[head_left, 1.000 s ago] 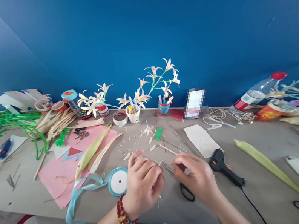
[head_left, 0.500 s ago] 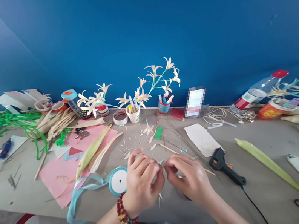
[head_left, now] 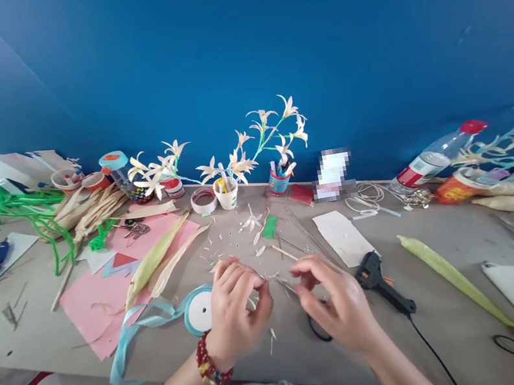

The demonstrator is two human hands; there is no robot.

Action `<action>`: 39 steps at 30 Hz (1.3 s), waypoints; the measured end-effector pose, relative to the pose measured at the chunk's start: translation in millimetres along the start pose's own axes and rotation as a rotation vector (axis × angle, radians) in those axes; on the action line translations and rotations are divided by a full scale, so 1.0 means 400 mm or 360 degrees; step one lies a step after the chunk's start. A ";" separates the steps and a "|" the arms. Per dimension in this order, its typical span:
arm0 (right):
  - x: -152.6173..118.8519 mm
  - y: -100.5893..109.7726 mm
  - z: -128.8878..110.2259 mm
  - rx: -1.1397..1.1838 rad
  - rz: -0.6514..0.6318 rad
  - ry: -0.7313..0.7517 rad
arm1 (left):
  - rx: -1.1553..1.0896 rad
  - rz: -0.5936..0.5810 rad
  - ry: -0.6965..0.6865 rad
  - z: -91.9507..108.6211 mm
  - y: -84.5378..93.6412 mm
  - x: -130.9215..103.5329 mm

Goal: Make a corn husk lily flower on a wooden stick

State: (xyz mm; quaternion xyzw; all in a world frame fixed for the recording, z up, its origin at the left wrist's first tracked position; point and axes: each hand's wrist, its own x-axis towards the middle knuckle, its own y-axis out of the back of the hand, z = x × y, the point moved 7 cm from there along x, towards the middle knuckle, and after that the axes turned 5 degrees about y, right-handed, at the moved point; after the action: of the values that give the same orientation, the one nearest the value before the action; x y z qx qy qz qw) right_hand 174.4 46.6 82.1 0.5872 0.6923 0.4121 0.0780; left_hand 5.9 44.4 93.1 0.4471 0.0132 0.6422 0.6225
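My left hand [head_left: 240,304], with a red bead bracelet [head_left: 210,363] at the wrist, has its fingers curled and the thumb and forefinger pinched together. Whatever may be between those fingertips is too small to make out. To its right, my right hand [head_left: 336,297] hovers with thumb and forefinger apart and nothing visible between them. Under it lies a pair of scissors with a black handle loop [head_left: 320,331], partly hidden by the hand. A roll of light blue ribbon [head_left: 201,311] lies beside my left hand, its loose end trailing left. Small pale scraps [head_left: 273,341] are scattered around.
A black glue gun [head_left: 383,283] and a green husk [head_left: 453,278] lie right. Pink paper [head_left: 92,309] with husks lies left. Along the blue wall stand pale husk flowers [head_left: 242,165], cups, a blurred upright phone [head_left: 331,173] and a leaning plastic bottle [head_left: 439,159].
My hands were together at the fingertips and have moved apart, the right one to the right with its fingers opening. The scissors beneath now show more. The view has shifted slightly.
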 end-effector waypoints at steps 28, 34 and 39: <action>-0.032 -0.157 0.034 0.1943 -0.0084 -0.0913 | -0.0021 0.0077 -0.0326 0.017 0.012 -0.018; -0.033 -0.125 0.044 0.1800 -0.0086 -0.0863 | -0.0653 -0.0169 0.0046 -0.027 -0.010 -0.009; -0.015 -0.084 0.021 0.1416 -0.0170 -0.0637 | -0.1476 -0.0690 0.0865 -0.074 -0.094 -0.023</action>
State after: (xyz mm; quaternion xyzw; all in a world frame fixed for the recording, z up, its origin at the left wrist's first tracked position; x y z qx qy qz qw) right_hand 155.8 46.3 52.1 0.5948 0.8019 -0.0491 -0.0279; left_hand 16.2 61.5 48.7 -0.0662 -0.0189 0.5304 0.8450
